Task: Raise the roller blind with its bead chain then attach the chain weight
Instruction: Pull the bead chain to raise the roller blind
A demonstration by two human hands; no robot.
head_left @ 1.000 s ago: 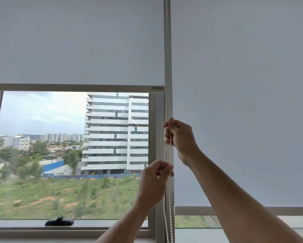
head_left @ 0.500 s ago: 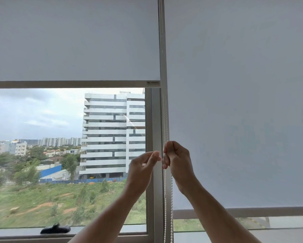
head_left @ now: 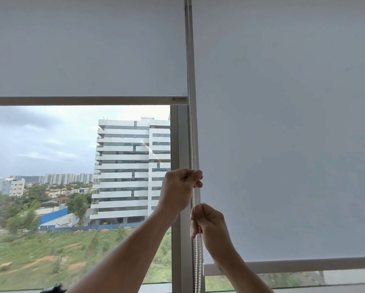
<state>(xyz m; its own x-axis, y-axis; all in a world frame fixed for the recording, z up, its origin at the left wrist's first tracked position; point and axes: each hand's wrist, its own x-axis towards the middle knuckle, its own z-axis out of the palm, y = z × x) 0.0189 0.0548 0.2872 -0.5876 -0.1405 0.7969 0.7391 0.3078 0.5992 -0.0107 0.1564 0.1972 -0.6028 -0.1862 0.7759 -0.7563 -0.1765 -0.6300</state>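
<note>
Blind [head_left: 86, 49] half raised; left hand [head_left: 178, 190] and right hand [head_left: 209, 223] both pinch the chain [head_left: 192, 144]. Gripping the wrong strand could lower it.

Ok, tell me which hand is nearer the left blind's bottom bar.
Left. The left hand grips the bead chain below the bottom bar; the right hand holds it lower.

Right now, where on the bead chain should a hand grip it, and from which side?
Grip the bead chain on the bare stretch just above the left hand, pinching one strand from the room side. It hangs straight down the frame between the blinds, so only the front is open.
</note>
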